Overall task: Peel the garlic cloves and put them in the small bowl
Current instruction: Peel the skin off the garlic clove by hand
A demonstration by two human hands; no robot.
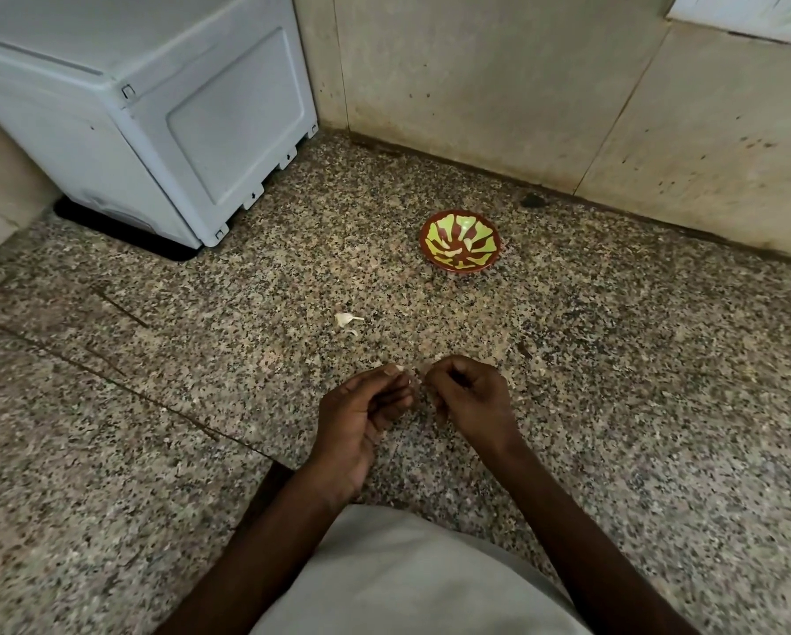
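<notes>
My left hand (pixel 361 414) pinches a small pale garlic clove (pixel 399 368) at its fingertips, just above the speckled floor. My right hand (pixel 469 398) is curled beside it, fingertips pinching a thin bit of skin (pixel 423 371) close to the clove. The small bowl (pixel 460 241), brown with a yellow-green pattern, stands on the floor beyond my hands, near the wall. I cannot tell whether anything lies in it. A white garlic piece with a stalk (pixel 346 319) and a small scrap of skin (pixel 352 332) lie on the floor between my hands and the bowl, a little to the left.
A white appliance (pixel 155 116) stands at the back left on a dark base. Beige tiled walls (pixel 522 84) close off the back and right. My knee in pale cloth (pixel 407 575) fills the bottom middle. Cracks run across the floor at left.
</notes>
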